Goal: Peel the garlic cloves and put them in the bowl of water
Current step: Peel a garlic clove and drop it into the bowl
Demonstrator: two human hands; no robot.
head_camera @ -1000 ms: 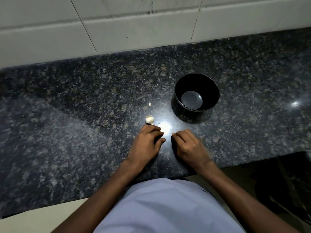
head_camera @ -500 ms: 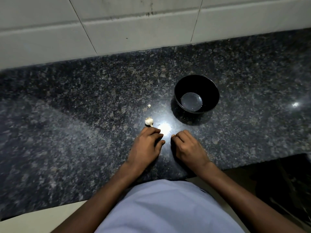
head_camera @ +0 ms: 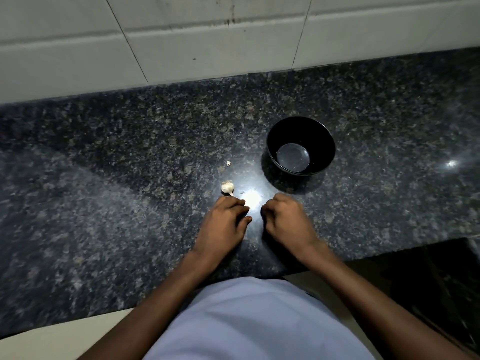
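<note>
Garlic, a small whole head with its pale papery skin still on, lies on the dark speckled granite worktop, its stalk end pointing toward the person. It sits just beyond the knuckles of the left hand, very near or perhaps touching the fingertips; which of the two cannot be told. That hand rests palm down on the stone, its fingers bent loosely under and its grip around nothing. The right hand rests close beside it, a narrow gap and a bright glare spot between them; its fingers are curled further inward, and no thing shows in its grip.

A tiny scrap of pale skin lies on the worktop a little farther back from the garlic. To the right of that scrap and beyond the right hand stands the black bowl, upright, apart from both hands and the garlic, with a shallow pool of water in its bottom and no cloves in it. Behind the worktop rises a wall of large pale tiles. At the near edge the person's light shirt fills the lower middle of the view.
</note>
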